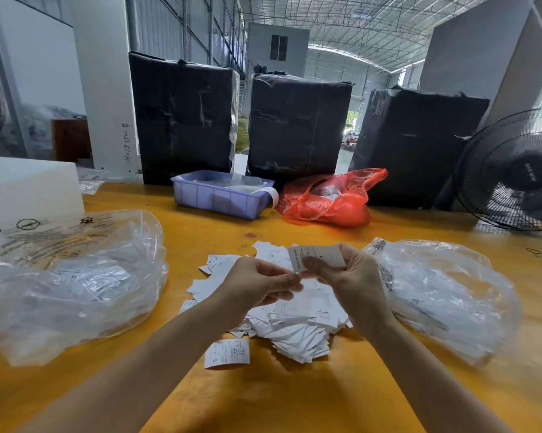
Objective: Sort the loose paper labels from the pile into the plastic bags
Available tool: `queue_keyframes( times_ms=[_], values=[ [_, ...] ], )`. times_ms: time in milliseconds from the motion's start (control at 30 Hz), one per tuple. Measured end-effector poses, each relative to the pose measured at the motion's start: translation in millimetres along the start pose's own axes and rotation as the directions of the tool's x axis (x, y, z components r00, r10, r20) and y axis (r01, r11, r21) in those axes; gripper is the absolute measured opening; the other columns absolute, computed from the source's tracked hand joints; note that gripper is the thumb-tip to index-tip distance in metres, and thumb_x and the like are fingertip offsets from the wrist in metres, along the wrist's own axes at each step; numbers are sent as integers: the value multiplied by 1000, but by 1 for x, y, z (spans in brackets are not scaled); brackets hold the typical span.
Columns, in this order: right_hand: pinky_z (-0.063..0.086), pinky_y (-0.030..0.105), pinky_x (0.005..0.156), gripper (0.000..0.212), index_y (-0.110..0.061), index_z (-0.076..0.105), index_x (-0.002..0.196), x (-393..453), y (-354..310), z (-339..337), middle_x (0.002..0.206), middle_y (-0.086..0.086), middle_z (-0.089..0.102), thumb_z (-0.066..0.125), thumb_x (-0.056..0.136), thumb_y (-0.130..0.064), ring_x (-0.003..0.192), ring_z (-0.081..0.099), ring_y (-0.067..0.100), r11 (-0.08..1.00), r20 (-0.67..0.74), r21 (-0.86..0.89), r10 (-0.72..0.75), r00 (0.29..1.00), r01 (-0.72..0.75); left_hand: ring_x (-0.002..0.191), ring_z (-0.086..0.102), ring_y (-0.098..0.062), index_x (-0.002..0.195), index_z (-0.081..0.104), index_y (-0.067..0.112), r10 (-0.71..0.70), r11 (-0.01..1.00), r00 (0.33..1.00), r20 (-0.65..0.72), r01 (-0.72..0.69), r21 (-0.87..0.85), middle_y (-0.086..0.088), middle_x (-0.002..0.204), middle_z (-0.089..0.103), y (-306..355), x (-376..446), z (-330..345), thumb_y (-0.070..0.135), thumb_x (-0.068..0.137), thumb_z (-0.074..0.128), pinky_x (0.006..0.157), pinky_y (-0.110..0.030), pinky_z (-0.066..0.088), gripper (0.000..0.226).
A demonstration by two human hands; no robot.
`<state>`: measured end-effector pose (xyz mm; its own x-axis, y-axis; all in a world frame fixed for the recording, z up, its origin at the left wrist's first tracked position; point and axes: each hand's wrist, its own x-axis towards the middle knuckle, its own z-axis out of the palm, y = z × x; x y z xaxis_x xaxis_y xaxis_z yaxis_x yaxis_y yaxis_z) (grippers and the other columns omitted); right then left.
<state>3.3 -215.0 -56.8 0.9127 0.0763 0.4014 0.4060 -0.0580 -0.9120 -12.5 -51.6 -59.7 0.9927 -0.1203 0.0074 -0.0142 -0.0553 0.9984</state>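
A pile of loose white paper labels (pixel 294 326) lies on the yellow table in front of me. My right hand (pixel 347 276) holds a small stack of labels (pixel 318 257) above the pile, thumb over the top one, which shows an "L". My left hand (pixel 257 284) is beside it, its fingers curled and its fingertips at the stack's lower left corner. A large clear plastic bag (pixel 73 276) with labels inside lies to the left. Another clear plastic bag (pixel 444 292) lies to the right. One label (pixel 227 353) marked "S" lies alone near the front.
A blue plastic bin (pixel 219 195) and a red plastic bag (pixel 332 198) sit at the back of the table (pixel 263 401). Three black-wrapped bales (pixel 182 117) stand behind them. A black fan (pixel 513 173) is at the right, a white box (pixel 29 185) at the left.
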Motion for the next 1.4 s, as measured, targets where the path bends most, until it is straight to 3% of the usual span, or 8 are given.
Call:
queue_keyframes(
  times_ms=[367,833,1167,1400],
  values=[
    [56,21,62,17,-3,61,85,-2,-1,-1,79,9,72,74,77,-10,70,71,15,997,0,-45,-55,998,55,65,67,-7,73,75,16,0,1000,1000,15,0,-7,-3,81,75,-1,1,-2,22,74,75,67,-24,47,5],
    [57,25,62,15,-3,61,83,-2,0,0,79,5,72,74,78,-10,67,71,13,984,-20,-148,-100,995,96,64,67,-7,79,74,14,-8,1000,1000,-26,8,-15,-3,80,75,-2,3,-5,16,78,73,71,-25,49,3],
    [59,29,65,15,-16,59,80,-3,-2,-3,79,1,72,73,79,-10,69,71,13,974,-29,-200,-117,993,109,62,67,-6,80,74,13,-18,1000,998,-59,17,-17,-2,80,75,-1,3,-4,17,78,73,68,-24,48,5],
    [54,19,57,14,-14,60,80,-4,-4,-1,76,0,72,73,79,-10,65,70,9,967,20,-222,-121,992,123,63,67,-6,80,74,13,-20,1000,998,-65,19,-13,-1,80,75,2,3,-4,18,79,73,69,-24,47,5]
  ],
)
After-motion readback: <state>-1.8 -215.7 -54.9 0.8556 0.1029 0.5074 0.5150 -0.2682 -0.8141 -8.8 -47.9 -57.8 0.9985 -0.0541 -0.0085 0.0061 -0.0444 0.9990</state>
